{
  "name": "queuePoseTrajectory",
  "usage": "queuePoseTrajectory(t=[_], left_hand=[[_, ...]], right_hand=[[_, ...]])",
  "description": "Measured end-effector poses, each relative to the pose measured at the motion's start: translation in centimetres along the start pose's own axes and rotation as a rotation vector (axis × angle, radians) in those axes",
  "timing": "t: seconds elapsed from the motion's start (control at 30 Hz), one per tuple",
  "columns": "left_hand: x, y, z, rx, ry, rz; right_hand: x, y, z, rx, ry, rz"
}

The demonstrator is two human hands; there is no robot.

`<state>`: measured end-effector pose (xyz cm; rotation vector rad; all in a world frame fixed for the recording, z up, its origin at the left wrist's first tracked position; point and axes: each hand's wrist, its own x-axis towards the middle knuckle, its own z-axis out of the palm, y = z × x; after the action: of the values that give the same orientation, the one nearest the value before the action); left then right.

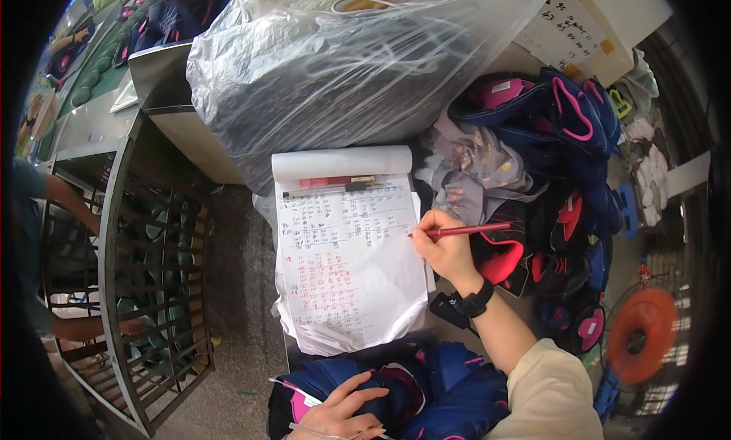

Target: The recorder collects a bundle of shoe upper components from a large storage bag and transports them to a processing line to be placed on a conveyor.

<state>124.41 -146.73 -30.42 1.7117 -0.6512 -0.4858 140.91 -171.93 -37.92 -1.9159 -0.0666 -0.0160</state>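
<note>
My right hand (445, 246) grips a red pen (464, 229) with its tip on the right edge of a sheet of paper (346, 272) covered in handwritten rows. The sheet belongs to a pad whose upper pages are rolled back; two more pens (335, 185) lie across its top. A black watch is on my right wrist. My left hand (343, 413) rests flat with spread fingers on a navy and pink shoe upper (426, 387) at the bottom, next to thin wire-like strands.
A large clear plastic bag (335, 67) full of dark material sits behind the pad. Navy and pink shoe uppers (563, 173) are piled at right. A metal rack cart (145, 288) stands at left, with another person's arm (68, 200) beside it. An orange fan (640, 333) is low right.
</note>
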Motion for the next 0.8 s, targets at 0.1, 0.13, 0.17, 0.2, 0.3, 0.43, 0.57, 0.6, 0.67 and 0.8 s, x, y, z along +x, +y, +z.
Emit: queuePoseTrajectory(t=[0.1, 0.13, 0.17, 0.2, 0.3, 0.43, 0.57, 0.6, 0.67, 0.8], left_hand=[[0.05, 0.10, -0.04, -0.001, -0.004, -0.010], [0.07, 0.11, -0.05, -0.001, -0.005, -0.015], [0.09, 0.12, -0.05, -0.001, -0.007, -0.015], [0.12, 0.13, -0.04, 0.001, -0.008, -0.015], [0.17, 0.10, -0.05, 0.002, -0.010, -0.014], [0.20, 0.05, -0.05, 0.003, -0.007, -0.009], [0.23, 0.02, -0.02, 0.006, -0.003, 0.004], [0.25, 0.03, -0.02, 0.007, -0.002, 0.004], [0.26, 0.03, -0.04, 0.009, -0.002, 0.005], [0.20, 0.07, -0.11, 0.001, -0.002, 0.005]], right_hand=[[0.09, -0.02, 0.07, -0.032, 0.004, -0.022], [0.12, -0.04, 0.10, -0.032, 0.005, -0.022], [0.14, -0.06, 0.13, -0.054, 0.009, -0.034], [0.16, -0.08, 0.15, -0.075, 0.013, -0.047], [0.19, -0.17, 0.23, -0.138, 0.021, -0.078], [0.20, -0.37, 0.34, -0.156, 0.027, -0.070], [0.30, -0.66, 0.38, -0.156, 0.032, -0.080], [0.33, -0.73, 0.31, -0.172, 0.021, -0.075], [0.37, -0.82, 0.15, -0.205, 0.008, -0.091], [0.24, -0.62, -0.05, -0.228, -0.015, -0.099]])
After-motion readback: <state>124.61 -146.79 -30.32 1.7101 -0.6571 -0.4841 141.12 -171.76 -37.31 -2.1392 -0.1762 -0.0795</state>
